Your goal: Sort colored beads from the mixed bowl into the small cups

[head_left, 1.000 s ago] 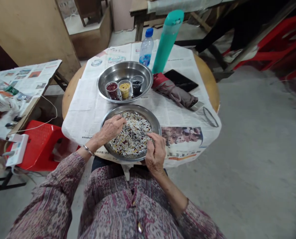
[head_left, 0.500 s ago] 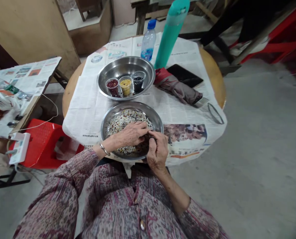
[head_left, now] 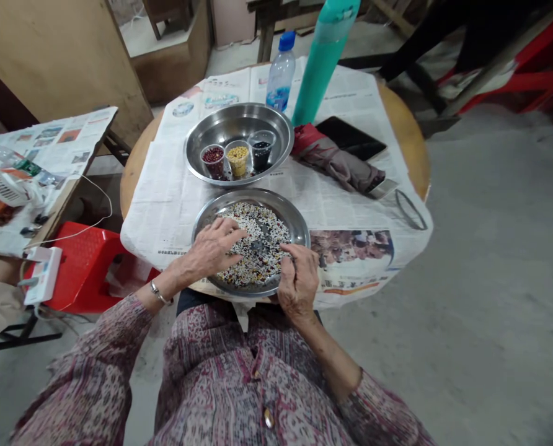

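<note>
A steel basin [head_left: 298, 218] near the table's front edge holds a spread of mixed grains [head_left: 258, 223], mostly white with yellow, dark red and black bits. Over its left part my left hand [head_left: 214, 248] hovers or rests with the fingers apart, holding nothing visible. My right hand [head_left: 299, 279] is at the right rim, fingers curled and thumb close to the index finger; anything between them is too small to make out. Behind, a second steel basin [head_left: 221, 124] contains clear cups of dark red beans [head_left: 212, 156], yellow kernels [head_left: 237, 156] and black beans [head_left: 260, 153].
Newspaper [head_left: 155, 192] covers the round table. A blue-capped bottle [head_left: 280, 77], a tall teal bottle [head_left: 323, 65], a folded umbrella [head_left: 339, 158] and a dark tablet-like object [head_left: 351, 139] stand or lie behind. At left are a red stool [head_left: 88, 266] and a power strip [head_left: 44, 275].
My left hand has moved left, away from my right hand, and its fingers have spread. More of the grains shows in the basin. My right hand has stayed at the right rim.
</note>
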The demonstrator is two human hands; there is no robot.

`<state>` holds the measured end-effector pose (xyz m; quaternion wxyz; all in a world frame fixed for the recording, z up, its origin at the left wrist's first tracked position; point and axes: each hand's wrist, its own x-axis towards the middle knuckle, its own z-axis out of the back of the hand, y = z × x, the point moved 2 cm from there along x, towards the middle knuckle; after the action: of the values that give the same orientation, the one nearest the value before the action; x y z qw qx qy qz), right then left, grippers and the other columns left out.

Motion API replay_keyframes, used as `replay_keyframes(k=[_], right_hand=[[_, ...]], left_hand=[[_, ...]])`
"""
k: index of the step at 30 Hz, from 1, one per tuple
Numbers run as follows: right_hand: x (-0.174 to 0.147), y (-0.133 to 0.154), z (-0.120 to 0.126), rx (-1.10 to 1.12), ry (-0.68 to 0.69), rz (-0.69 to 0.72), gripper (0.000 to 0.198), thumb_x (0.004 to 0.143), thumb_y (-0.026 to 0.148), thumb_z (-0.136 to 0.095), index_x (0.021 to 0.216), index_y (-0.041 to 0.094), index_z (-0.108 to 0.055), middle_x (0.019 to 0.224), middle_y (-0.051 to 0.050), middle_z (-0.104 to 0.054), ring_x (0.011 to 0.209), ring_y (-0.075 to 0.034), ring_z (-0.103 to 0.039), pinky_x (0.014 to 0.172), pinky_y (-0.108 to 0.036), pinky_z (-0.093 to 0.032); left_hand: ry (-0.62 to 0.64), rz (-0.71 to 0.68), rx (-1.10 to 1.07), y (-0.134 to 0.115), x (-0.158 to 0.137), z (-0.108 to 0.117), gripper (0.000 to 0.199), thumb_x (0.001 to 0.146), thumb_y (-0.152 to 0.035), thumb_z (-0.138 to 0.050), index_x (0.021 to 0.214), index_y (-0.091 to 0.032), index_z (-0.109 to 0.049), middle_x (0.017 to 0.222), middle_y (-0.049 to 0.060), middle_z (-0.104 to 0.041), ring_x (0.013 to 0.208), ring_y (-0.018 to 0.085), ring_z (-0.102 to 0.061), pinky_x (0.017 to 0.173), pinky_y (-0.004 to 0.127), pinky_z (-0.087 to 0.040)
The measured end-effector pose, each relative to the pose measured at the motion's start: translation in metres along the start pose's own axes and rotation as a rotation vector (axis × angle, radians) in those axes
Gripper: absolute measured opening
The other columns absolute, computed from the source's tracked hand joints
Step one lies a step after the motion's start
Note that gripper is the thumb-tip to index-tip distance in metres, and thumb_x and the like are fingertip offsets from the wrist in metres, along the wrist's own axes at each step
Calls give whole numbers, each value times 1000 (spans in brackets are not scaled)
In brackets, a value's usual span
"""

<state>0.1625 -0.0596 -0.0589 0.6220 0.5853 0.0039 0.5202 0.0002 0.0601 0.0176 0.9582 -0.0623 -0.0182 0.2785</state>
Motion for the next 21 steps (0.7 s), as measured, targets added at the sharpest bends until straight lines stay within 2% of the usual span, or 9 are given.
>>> replay_keyframes(k=[3, 5, 8, 11, 15, 18, 21], right_hand=[[0, 0, 0, -2, -1, 9, 25, 97, 21, -45, 113, 23, -64, 106, -7, -69, 104, -23, -60, 94, -43, -46], [0, -1, 0, -3, 0, 19, 25, 97, 21, -46, 113, 23, -64, 106, -8, -69, 104, -23, -60, 94, -43, -47], [0, -1, 0, -11, 2, 28, 24, 97, 20, -46, 112, 23, -65, 104, -7, -70, 102, -23, -61, 93, -43, -47], [0, -1, 0, -23, 4, 24, 24, 97, 20, -46, 111, 24, -65, 104, -6, -70, 102, -23, -61, 93, -44, -47], [-1, -1, 0, -25, 10, 29, 24, 97, 20, -46, 111, 23, -65, 104, -7, -70, 103, -23, -60, 93, -44, -47], [-1, -1, 0, -19, 17, 32, 24, 97, 19, -46, 111, 23, -65, 104, -7, -69, 103, -22, -60, 93, -43, -47], [-1, -1, 0, -11, 13, 30, 25, 96, 19, -47, 111, 24, -66, 104, -6, -70, 103, -22, -60, 94, -43, -47]], left_hand=[[108, 34, -14, -6, 13, -4, 61, 81, -35, -75, 136, -26, -50, 146, 13, -40, 127, 37, -42, 98, 52, -46], [137, 42, -64, -3, 24, -8, 51, 83, -30, -73, 130, -25, -55, 141, 13, -43, 124, 35, -45, 97, 50, -47], [168, -37, -183, 2, 37, -16, 26, 87, -15, -60, 112, -20, -63, 117, 8, -55, 108, 23, -55, 96, 38, -47], [206, -67, -232, 3, 39, -20, 20, 85, -7, -54, 99, -17, -64, 100, 5, -59, 93, 18, -59, 90, 33, -48], [242, -85, -246, -3, 22, -7, 19, 83, -5, -53, 92, -17, -63, 94, 4, -61, 89, 17, -59, 90, 30, -47], [275, -91, -241, -4, 1, 7, 20, 88, -8, -50, 98, -18, -64, 103, 5, -63, 97, 16, -60, 93, 29, -45], [341, -84, -205, -2, -18, 11, 15, 94, -16, -51, 98, -20, -65, 105, 4, -64, 102, 18, -60, 92, 29, -46]])
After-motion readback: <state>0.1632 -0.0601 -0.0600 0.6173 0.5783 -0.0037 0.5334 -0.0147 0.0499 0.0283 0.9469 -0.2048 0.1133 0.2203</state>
